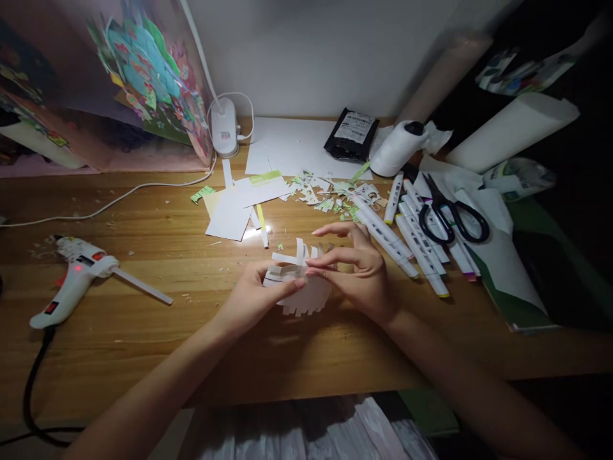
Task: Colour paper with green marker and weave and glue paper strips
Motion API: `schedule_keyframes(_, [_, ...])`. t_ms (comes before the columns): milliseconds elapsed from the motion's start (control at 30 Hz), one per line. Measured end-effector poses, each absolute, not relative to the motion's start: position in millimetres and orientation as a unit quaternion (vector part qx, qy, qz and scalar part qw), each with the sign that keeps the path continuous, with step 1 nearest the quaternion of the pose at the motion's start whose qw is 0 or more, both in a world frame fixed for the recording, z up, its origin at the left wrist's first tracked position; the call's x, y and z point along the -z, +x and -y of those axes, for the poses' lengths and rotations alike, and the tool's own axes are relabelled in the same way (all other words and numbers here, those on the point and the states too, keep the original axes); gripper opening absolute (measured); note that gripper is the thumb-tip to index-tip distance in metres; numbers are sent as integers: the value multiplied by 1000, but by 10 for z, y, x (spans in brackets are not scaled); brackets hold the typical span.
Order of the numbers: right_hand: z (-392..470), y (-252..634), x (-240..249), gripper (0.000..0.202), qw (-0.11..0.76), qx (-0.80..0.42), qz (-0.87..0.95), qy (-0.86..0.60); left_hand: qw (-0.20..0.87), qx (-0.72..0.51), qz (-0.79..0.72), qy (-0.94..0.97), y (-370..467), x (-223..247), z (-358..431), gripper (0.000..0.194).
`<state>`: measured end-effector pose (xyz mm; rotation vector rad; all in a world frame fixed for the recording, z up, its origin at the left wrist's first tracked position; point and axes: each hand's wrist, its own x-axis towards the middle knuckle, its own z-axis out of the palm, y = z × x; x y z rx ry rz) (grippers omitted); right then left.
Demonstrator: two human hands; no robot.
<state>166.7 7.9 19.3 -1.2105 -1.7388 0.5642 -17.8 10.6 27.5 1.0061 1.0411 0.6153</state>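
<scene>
Between both hands, above the wooden desk's front part, is a white paper piece (pixel 306 299) with its edge cut into a fringe of narrow tabs, some of them bent up. My left hand (pixel 256 291) grips its left side, thumb on top. My right hand (pixel 361 271) pinches one of the tabs between thumb and index finger, its other fingers raised and curled. The underside of the paper and the left fingers below it are hidden.
A glue gun (pixel 79 275) with a lit red light lies at left. Ahead are cut paper pieces (pixel 234 214) and green-white scraps (pixel 330 191). Markers (pixel 421 252) and black-handled scissors (pixel 453 214) lie at right. Behind stand a power strip (pixel 225 128), a black packet (pixel 352 134) and a white roll (pixel 397 150).
</scene>
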Motion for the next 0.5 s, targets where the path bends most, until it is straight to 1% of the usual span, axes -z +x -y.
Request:
schedule_keyframes(167, [-68, 1636, -171, 4, 473, -263, 682, -492, 682, -293, -458, 489, -166, -286, -97, 20])
schedule_keyframes(267, [-64, 1625, -164, 4, 472, -271, 677, -495, 639, -306, -462, 533, -148, -313, -79, 14])
schedule_keyframes(333, [-55, 1618, -163, 5, 475, -274, 673, -496, 610, -307, -473, 557, -137, -334, -69, 13])
schedule_keyframes(400, [-39, 1610, -165, 5, 479, -265, 672, -498, 597, -302, -486, 563, -131, -347, -66, 14])
schedule_keyframes(500, [-12, 1604, -177, 4, 474, -212, 690, -504, 601, -296, -496, 552, -132, -342, -68, 18])
